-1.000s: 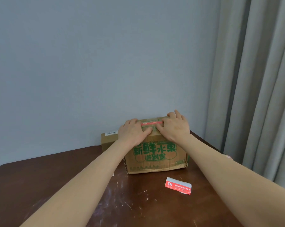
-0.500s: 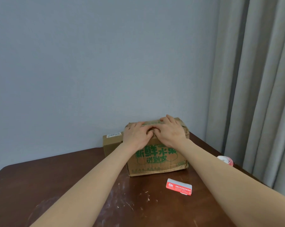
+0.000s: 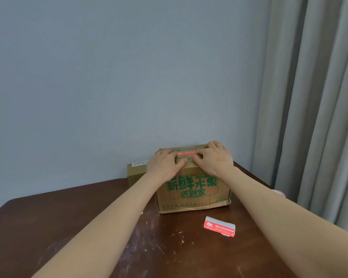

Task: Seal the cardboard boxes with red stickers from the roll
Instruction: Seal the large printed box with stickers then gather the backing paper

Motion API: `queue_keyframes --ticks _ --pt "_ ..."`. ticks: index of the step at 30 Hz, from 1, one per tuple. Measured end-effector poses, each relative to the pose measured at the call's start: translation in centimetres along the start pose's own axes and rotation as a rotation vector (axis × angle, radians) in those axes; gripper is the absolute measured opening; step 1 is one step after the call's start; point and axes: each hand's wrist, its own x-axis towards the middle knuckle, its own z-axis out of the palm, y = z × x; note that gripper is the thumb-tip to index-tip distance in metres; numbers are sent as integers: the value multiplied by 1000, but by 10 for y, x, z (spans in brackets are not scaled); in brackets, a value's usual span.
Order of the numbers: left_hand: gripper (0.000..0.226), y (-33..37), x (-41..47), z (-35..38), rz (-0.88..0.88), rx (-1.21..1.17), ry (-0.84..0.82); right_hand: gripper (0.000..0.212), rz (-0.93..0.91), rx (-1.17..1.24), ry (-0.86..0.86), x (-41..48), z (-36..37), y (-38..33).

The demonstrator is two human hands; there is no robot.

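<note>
- Both hands lie flat, gripping nothing: the left hand (image 3: 165,165) and the right hand (image 3: 215,159) press on the top of the printed cardboard box (image 3: 193,191).
- A red sticker (image 3: 187,153) runs along the box top between the two hands, their fingertips at its ends.
- A plain smaller box (image 3: 136,174) stands touching it at 9 o'clock.
- A loose sticker (image 3: 219,229) lies on the table (image 3: 89,227) at 5 o'clock of the printed box.
- The sticker roll (image 3: 279,192) peeks past the right forearm at 3 o'clock, by the curtain (image 3: 309,97).
</note>
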Motion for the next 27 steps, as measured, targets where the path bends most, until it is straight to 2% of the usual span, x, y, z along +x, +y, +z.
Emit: queue_keyframes --ticks 6,20,23,25,27 --pt "62 0 9 -6 -16 67 -116 56 32 -4 -82 7 -2 -6" --pt "68 -4 5 4 -19 -30 -61 64 12 10 -34 6 1 0" --pt "75 -9 -2 1 -77 -196 3 76 70 126 10 0 -3 6" --pt "75 -15 -8 -3 -205 -414 92 89 170 320 73 -4 -4 12" --pt "74 -24 -15 -2 -344 -619 91 98 262 517 132 -10 -8 19"
